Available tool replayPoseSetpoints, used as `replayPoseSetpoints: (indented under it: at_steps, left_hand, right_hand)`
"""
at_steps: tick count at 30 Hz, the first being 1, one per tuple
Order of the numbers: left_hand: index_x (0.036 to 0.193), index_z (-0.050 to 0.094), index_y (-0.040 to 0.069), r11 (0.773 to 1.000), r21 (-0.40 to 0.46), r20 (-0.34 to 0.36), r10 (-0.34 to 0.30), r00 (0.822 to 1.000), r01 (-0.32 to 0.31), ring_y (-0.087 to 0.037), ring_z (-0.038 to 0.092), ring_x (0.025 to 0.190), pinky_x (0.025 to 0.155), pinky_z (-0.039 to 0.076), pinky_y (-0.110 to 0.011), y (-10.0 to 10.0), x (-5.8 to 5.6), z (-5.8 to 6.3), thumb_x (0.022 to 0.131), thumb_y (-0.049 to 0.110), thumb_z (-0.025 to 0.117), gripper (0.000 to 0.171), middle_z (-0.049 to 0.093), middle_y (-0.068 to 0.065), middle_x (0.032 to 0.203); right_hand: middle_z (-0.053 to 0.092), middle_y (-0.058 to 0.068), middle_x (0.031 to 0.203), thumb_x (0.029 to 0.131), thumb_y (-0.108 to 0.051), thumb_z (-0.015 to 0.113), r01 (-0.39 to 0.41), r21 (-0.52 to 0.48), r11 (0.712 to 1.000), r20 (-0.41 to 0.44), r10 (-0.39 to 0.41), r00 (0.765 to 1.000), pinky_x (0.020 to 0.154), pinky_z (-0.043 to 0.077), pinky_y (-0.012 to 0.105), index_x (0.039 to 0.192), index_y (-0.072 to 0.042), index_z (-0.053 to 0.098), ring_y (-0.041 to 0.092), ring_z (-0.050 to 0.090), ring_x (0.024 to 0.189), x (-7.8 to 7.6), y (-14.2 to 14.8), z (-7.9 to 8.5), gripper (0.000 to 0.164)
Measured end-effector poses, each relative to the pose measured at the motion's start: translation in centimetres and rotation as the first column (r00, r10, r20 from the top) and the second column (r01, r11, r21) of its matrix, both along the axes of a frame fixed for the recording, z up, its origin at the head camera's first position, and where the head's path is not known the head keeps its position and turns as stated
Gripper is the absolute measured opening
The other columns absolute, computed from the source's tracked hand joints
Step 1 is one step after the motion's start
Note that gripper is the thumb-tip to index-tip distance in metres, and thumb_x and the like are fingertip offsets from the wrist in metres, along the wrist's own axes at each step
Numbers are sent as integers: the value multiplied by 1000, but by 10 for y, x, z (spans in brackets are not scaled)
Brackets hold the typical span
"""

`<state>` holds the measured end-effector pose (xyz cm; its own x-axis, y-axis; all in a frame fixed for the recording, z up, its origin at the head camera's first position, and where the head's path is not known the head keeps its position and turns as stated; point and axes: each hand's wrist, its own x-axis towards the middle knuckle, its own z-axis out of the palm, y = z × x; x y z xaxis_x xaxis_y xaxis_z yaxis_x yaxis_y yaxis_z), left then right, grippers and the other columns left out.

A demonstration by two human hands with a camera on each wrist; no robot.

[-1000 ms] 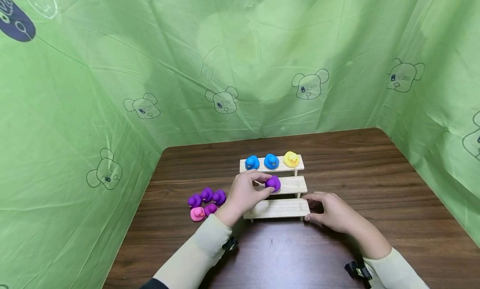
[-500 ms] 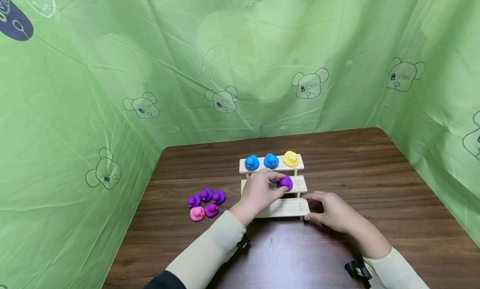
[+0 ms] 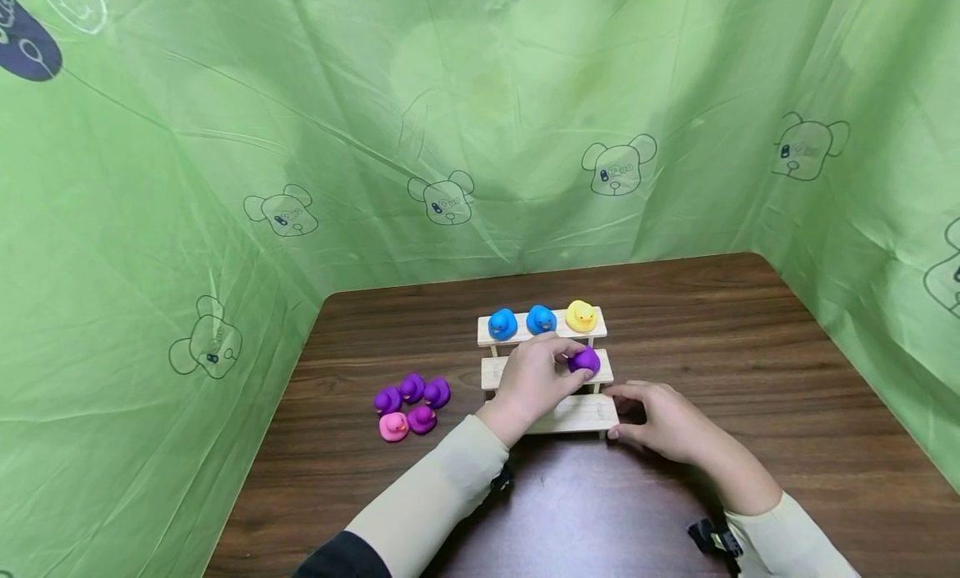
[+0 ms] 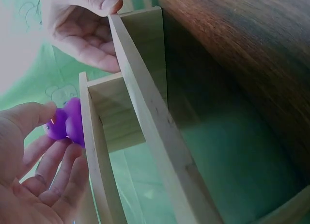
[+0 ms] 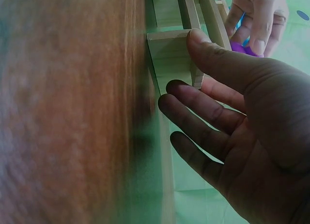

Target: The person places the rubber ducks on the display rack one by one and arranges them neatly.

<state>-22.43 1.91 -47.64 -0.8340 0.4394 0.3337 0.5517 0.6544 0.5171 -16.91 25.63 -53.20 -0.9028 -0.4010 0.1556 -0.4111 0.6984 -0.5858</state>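
Observation:
A purple rubber duck (image 3: 585, 359) stands at the right part of the middle step of a three-step wooden display stand (image 3: 573, 415). My left hand (image 3: 536, 382) pinches this duck between thumb and fingers. In the left wrist view the duck (image 4: 72, 124) is against the shelf board. Two blue ducks (image 3: 502, 324) and a yellow duck (image 3: 581, 316) sit along the top step. At the stand's right end, my right hand (image 3: 667, 424) grips the bottom step's board, its thumb (image 5: 206, 47) on the edge and its other fingers (image 5: 203, 100) spread below.
To the left of the stand, several purple ducks (image 3: 412, 387) and one pink duck (image 3: 393, 426) lie grouped on the brown wooden table (image 3: 337, 495). Green cloth (image 3: 517, 103) with bear-head outlines hangs behind and at both sides of the table.
My left hand has moved the purple duck rightward along the middle step, from near its centre toward its right end. The right hand keeps its place at the stand.

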Motion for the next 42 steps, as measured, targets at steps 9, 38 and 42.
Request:
replayPoseSetpoints:
  at_steps: [9, 38, 42]
  left_hand:
    - [108, 81, 27, 1000, 7, 19, 7, 1000, -7, 0, 66, 89, 78, 48, -11, 2, 0, -1, 86, 37, 89, 25, 71, 15, 98]
    - [110, 81, 26, 1000, 19, 21, 4, 1000, -4, -2, 67, 93, 80, 49, -13, 1, -2, -3, 84, 39, 90, 31, 74, 17, 105]
    - [112, 80, 26, 1000, 19, 26, 6, 1000, -7, -2, 67, 94, 81, 50, -14, 0, -2, -2, 84, 40, 90, 32, 74, 16, 107]
  right_hand:
    - [75, -3, 115, 82, -19, 92, -8, -9, 1000, -3, 8, 1000, 95, 56, 51, 129, -10, 72, 25, 70, 111, -1, 0, -1, 52]
    - [75, 3, 120, 81, -19, 93, 3, -9, 1000, -6, -3, 1000, 98, 55, 53, 129, -7, 72, 25, 68, 115, -1, 1, -4, 54]
    - [75, 3, 120, 81, -19, 93, 5, -9, 1000, -7, -5, 1000, 98, 55, 52, 130, -6, 72, 25, 68, 115, -1, 0, -3, 54]
